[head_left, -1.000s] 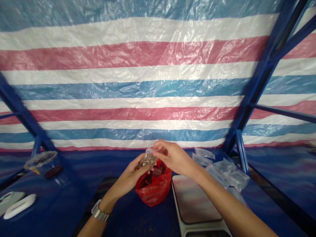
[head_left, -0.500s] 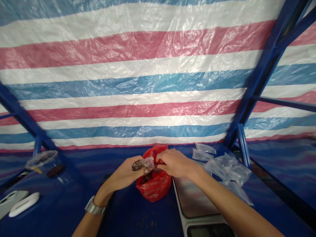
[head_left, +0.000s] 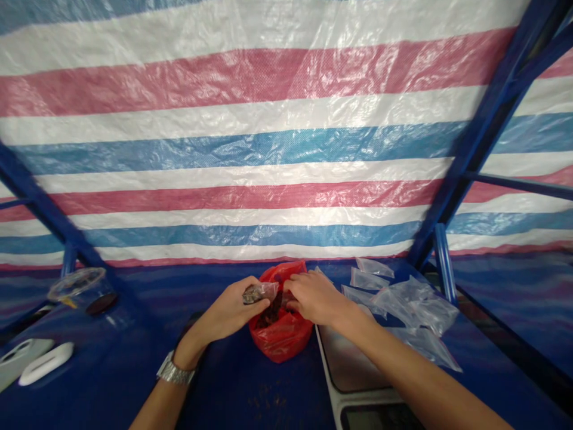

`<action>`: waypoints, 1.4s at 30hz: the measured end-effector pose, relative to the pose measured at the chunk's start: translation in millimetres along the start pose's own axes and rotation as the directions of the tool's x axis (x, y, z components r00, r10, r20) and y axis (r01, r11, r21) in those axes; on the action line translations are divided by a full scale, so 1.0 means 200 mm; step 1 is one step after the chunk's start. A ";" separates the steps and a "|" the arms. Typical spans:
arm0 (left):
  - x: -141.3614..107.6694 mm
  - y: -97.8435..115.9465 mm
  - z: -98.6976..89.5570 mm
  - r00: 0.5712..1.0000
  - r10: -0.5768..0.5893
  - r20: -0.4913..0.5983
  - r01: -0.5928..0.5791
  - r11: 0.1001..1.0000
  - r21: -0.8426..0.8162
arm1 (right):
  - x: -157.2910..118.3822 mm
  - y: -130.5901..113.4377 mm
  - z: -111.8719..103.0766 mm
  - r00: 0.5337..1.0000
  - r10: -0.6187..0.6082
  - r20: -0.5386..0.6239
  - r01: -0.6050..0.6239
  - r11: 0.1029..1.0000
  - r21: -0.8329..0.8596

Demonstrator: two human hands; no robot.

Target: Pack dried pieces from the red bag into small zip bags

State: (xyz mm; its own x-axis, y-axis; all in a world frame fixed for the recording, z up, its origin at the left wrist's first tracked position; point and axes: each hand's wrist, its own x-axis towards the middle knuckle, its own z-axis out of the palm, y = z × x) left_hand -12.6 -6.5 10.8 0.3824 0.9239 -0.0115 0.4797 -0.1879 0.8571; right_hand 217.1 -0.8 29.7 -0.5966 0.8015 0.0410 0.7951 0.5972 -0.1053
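My left hand (head_left: 230, 312) grips a small clear zip bag (head_left: 258, 292), partly filled with dark brown bits, over the left side of a red plastic bag (head_left: 283, 345). The red bag stands with its mouth open, and dark brown dried pieces (head_left: 268, 315) show inside. At the right side of that mouth is my right hand (head_left: 319, 300), its fingers bent and closed together close to the zip bag's opening. What those fingers hold, if anything, is too small and blurred to make out.
A scale (head_left: 353, 364) lies under my right forearm. Several clear zip bags (head_left: 416, 304) are spread to its right. At the left are a clear plastic tub (head_left: 80, 289) and a white case (head_left: 47, 364). Striped sheeting (head_left: 268, 143) hangs behind, between blue metal posts (head_left: 474, 143).
The zip bag in my left hand has tilted slightly and sits a little higher. My right hand has shifted slightly right, and more brown pieces show in the red bag.
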 end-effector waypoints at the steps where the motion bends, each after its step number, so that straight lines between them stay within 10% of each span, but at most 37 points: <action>1: 0.00 0.00 0.00 1.000 0.003 0.001 -0.003 1.000 -0.011 | 0.00 0.00 0.00 1.000 -0.005 -0.006 0.005 1.000 -0.005; 42: -0.01 0.02 0.00 0.994 0.083 0.077 -0.070 0.986 -0.153 | 0.00 0.01 -0.08 0.946 -0.154 -0.286 0.236 0.931 0.279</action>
State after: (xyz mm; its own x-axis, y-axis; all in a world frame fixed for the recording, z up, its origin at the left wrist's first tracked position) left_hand -11.5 -9.2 14.1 0.4805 0.8768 0.0200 0.3253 -0.1994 0.9243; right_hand 220.5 2.1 45.7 -0.6559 0.6744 0.3391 0.5685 0.7369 -0.3657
